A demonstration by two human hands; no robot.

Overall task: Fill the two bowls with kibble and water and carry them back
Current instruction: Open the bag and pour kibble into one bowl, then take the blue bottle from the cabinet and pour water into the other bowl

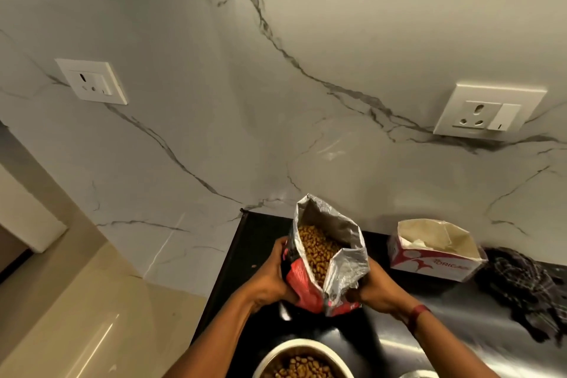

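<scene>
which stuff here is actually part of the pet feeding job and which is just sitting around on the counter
Part of the job:
kibble bag, open, held by left hand and right hand
bowl with kibble in it

Just lying about:
white and red carton
dark checked cloth
wall sockets
</scene>
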